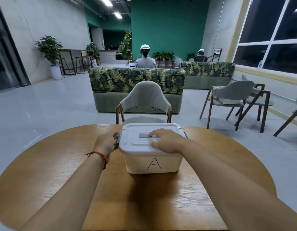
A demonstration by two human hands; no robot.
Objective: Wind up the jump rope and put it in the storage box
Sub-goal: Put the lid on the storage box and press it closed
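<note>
On the round wooden table, a lidded storage box marked "A".
Right hand lies flat, fingers spread, on the lid; left hand pinches the left-side latch. Jump rope unseen.

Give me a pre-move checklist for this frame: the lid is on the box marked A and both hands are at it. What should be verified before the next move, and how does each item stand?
1. Storage box stands flat on the round table, away from its edges: ok.
2. Lid sits on the box: ok.
3. Left hand is at the latch on the left end of the lid: ok; latch state cannot tell.
4. Right hand rests flat on top of the lid, steadying it: ok.
5. Right-end latch closed: cannot tell, mostly hidden by the hand.
6. Jump rope inside the box: cannot tell; no rope shows anywhere.
</note>
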